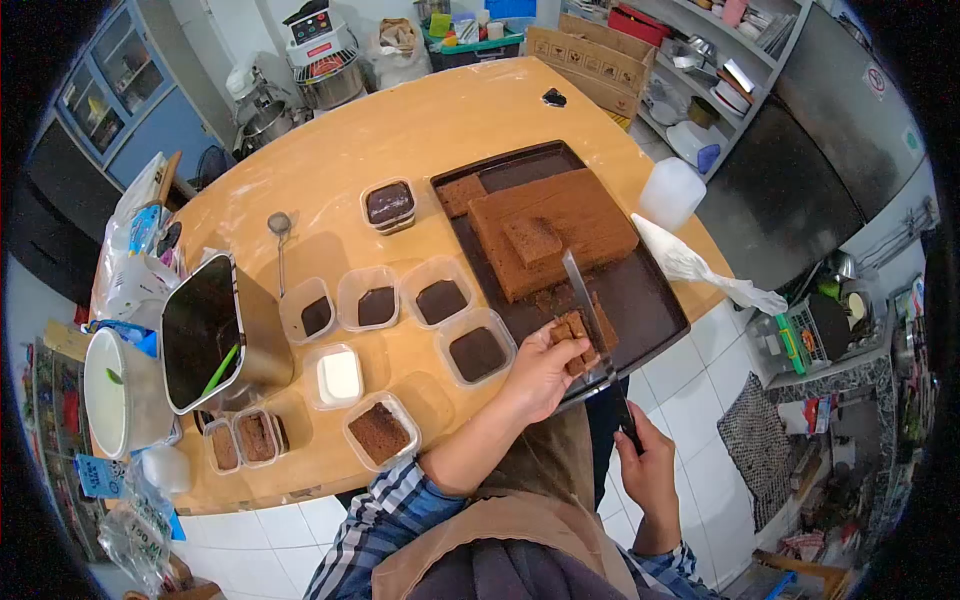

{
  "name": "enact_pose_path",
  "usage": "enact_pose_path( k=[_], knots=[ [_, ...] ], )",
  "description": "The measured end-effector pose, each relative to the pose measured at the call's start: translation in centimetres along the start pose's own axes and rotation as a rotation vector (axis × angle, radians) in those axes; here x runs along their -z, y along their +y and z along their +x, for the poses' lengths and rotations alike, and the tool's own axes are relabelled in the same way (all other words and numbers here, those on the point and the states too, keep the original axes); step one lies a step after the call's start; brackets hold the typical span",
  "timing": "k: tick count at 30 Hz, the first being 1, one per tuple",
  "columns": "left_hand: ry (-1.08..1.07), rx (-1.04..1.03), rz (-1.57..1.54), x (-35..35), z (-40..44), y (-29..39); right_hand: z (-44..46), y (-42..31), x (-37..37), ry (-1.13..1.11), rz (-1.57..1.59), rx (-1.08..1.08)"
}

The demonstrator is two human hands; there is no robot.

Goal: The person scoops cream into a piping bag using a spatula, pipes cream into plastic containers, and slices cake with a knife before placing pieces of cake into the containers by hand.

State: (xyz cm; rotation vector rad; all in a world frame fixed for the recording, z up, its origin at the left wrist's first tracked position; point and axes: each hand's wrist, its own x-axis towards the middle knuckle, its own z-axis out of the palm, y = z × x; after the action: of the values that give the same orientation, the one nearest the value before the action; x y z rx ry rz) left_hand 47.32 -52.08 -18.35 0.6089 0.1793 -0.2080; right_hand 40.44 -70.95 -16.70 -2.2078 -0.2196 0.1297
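My left hand [540,378] is closed on a small piece of chocolate cake [570,332] at the near edge of a dark baking tray [650,325]. In my right hand [648,468] is the black handle of a long knife [583,290]. Its blade points away from me and lies against the right side of the held piece. Another cut strip of cake [606,322] shows just beyond the blade. Farther back on the tray sits a large chocolate cake slab [560,215], with a smaller flat piece [461,194] at the far left corner.
Left of the tray stand several clear plastic tubs [368,298] with dark filling, one tub [339,378] with white filling and one with cake [380,435]. A steel container [265,345], a white bucket [105,400], a piping bag [700,265] and a ladle [280,228] are on the table.
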Motion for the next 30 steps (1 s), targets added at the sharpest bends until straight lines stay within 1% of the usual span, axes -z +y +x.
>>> enact_pose_path(
  k=[5,9,12,15,18,21,22,25,26,29,30],
  knots=[
    [0.039,-0.089,0.1,0.7,0.4,-0.8,0.1,0.5,0.1,0.006,0.004,-0.005],
    [0.084,-0.089,0.142,0.5,0.5,-0.9,0.1,1.0,0.0,0.0,-0.011,-0.001],
    [0.111,-0.081,0.156,0.6,0.6,-1.1,0.2,0.7,0.1,0.01,-0.036,-0.036],
    [0.131,-0.08,0.158,0.3,0.5,-1.1,0.3,0.4,0.3,0.043,-0.063,-0.009],
    [0.132,-0.064,0.16,-0.6,-0.1,-0.7,0.7,-1.7,1.0,0.027,-0.041,-0.168],
    [0.105,0.0,0.094,-1.5,-0.9,0.2,1.4,0.6,0.5,0.205,-0.18,0.125],
    [0.084,0.031,0.056,-1.6,-1.1,0.5,1.9,-0.6,1.2,0.134,-0.174,0.052],
    [0.036,0.088,-0.021,-1.6,-1.5,0.9,4.4,-1.9,2.2,0.133,-0.267,0.141],
    [0.021,0.099,-0.04,-1.6,-1.7,0.9,5.6,-1.8,2.3,0.158,-0.31,0.218],
    [-0.015,0.106,-0.069,-1.5,-2.2,1.1,10.1,-2.4,1.7,0.288,-0.307,0.347],
    [-0.016,0.103,-0.085,-1.5,-2.4,1.2,11.5,-2.8,1.5,0.283,-0.341,0.35]
  ],
)
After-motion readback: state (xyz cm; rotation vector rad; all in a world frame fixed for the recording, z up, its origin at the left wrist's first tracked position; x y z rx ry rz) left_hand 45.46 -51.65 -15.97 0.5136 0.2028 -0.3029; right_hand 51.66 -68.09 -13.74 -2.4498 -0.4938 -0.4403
